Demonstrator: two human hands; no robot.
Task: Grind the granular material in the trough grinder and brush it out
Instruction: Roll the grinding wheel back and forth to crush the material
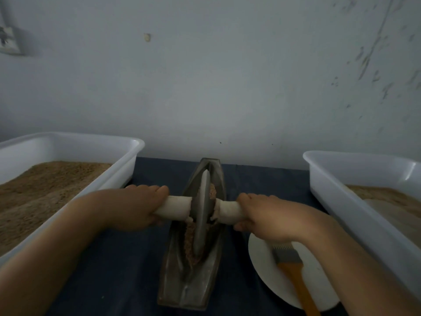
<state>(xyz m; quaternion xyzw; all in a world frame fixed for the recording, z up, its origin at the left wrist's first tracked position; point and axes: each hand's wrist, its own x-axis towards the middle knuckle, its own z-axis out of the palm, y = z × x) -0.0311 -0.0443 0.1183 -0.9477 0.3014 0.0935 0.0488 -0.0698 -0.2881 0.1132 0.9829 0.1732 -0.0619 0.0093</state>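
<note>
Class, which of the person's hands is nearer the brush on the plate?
Right. The right hand grips the roller handle directly above the brush; the left hand is across the grinder.

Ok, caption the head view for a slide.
Both hands, left hand and right hand, grip the grinding wheel handles in the trough grinder.

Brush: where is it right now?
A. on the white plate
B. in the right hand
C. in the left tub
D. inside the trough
A: the brush lies on the white plate, while the left hand and right hand both grip the grinding wheel's handles.
</note>
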